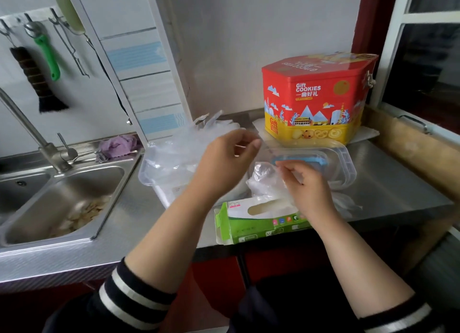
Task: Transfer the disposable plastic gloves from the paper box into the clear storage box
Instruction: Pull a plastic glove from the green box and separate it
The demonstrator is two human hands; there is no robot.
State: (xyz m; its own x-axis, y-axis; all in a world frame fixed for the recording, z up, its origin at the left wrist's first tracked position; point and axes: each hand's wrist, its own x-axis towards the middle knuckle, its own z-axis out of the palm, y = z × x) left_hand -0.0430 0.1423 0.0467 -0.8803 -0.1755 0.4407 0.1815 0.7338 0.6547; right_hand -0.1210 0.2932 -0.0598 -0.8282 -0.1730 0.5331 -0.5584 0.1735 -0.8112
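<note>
The green and white paper box (251,223) lies at the counter's front edge, its oval slot up. A crumpled bunch of clear plastic gloves (265,181) rises just behind it. My right hand (307,185) pinches the top of this bunch. My left hand (224,162) hovers above the clear storage box (149,176), fingers curled, thumb and fingertips pinching thin clear film. A heap of gloves (184,146) fills the storage box. Its clear lid with a blue flap (336,168) lies to the right.
A red and yellow cookie tin (316,98) stands at the back right. The steel sink (62,203) with food scraps and a tap (47,148) lies left. A purple cloth (119,144) sits behind the sink. Utensils hang on the wall.
</note>
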